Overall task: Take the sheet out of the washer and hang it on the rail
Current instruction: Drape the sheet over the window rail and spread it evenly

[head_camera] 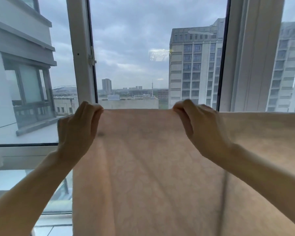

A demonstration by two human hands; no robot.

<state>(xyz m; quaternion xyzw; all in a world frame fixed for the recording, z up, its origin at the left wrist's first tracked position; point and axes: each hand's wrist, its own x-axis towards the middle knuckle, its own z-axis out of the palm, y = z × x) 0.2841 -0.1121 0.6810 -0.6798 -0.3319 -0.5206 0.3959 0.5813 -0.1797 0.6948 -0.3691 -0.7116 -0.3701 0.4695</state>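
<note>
Sheet [152, 167] hung spread before me, its top edge pinched by my left hand [78, 126] and right hand [201, 126]; beyond stood the window frame [80, 65] and tower blocks [194, 65].

The sheet [152, 167] is thin, matt, beige cloth with a faint woven pattern; the window frame [80, 65] looks smooth, white and semi-glossy.

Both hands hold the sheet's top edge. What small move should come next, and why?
Probably slide the right hand rightward along the sheet: the stretch up to the left hand is already taut, but more cloth, with a vertical crease, runs past the right hand.
</note>
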